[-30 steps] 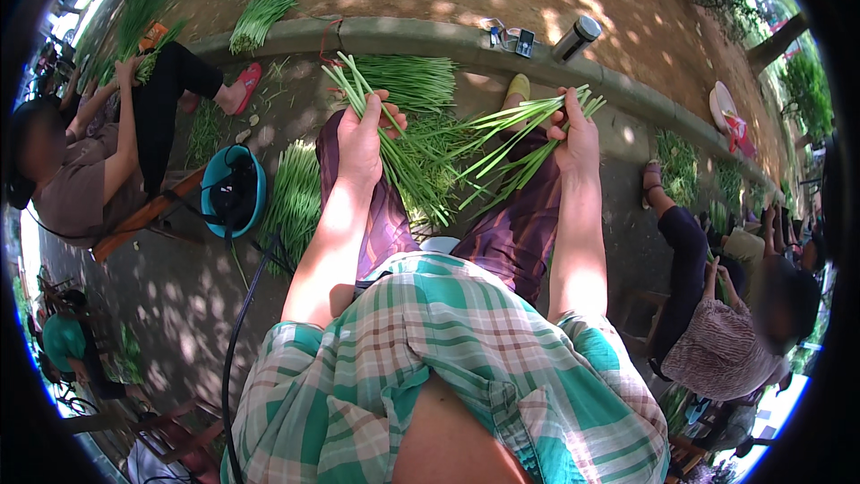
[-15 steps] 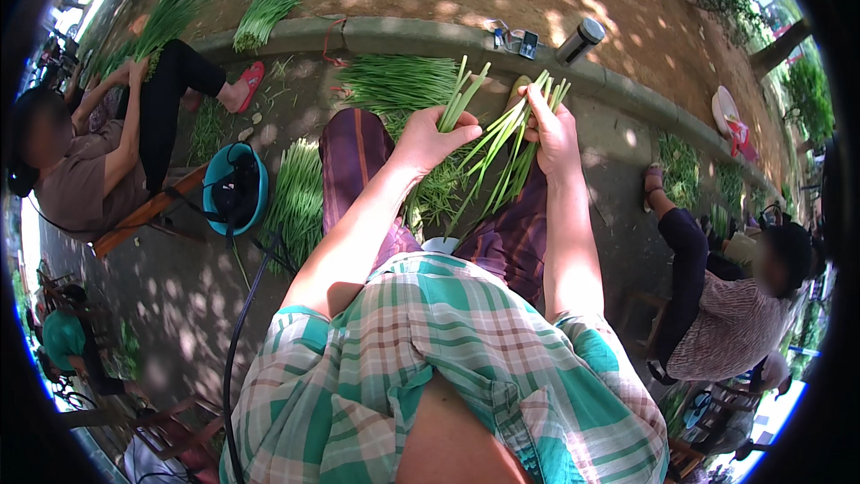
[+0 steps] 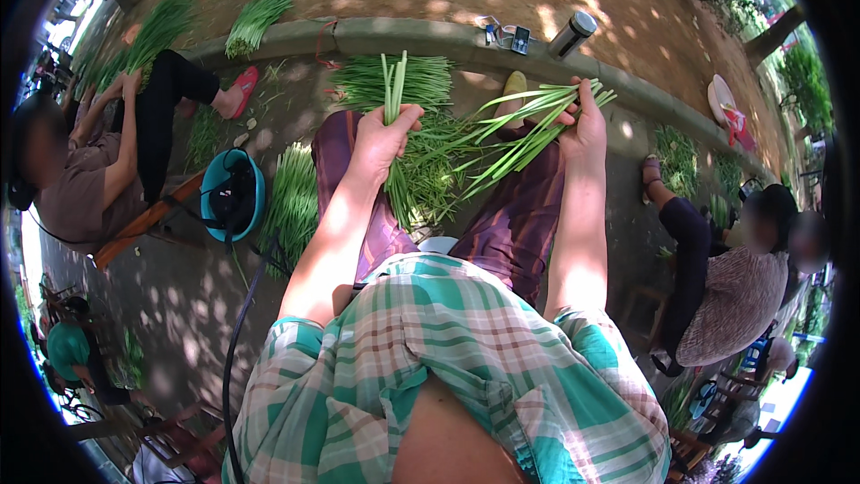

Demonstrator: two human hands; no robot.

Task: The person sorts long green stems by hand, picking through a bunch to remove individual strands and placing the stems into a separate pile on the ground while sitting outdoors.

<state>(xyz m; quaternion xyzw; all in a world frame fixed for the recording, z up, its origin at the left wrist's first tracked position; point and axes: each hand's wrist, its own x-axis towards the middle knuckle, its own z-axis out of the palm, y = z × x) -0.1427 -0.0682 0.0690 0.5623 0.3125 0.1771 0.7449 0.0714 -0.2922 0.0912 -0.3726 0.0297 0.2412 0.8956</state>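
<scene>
My left hand (image 3: 385, 137) is closed around a small upright bunch of long green stalks (image 3: 394, 90) that look like garlic chives. My right hand (image 3: 584, 122) pinches a looser, fanned-out bunch of similar stalks (image 3: 511, 148), their far ends trailing left toward my lap. The two bunches are apart. Below and between my hands, loose green trimmings (image 3: 430, 170) lie in a heap between my knees. Beyond my left knee lies a broad pile of aligned stalks (image 3: 394, 79). Another pile (image 3: 296, 193) is on the ground left of my leg. A white rim (image 3: 437, 245) shows partly at my lap.
A blue basin (image 3: 254, 206) holding dark things stands at left beside a seated person (image 3: 90, 170). Along the kerb (image 3: 403, 34) are a flask (image 3: 573, 34) and a small device (image 3: 520, 39). Another person (image 3: 730, 300) sits at right. A black cable (image 3: 235, 350) runs by my left side.
My hands have moved apart: the left one went left with its bunch now more upright, the right one went right. The stalks in my right hand now slant more flatly.
</scene>
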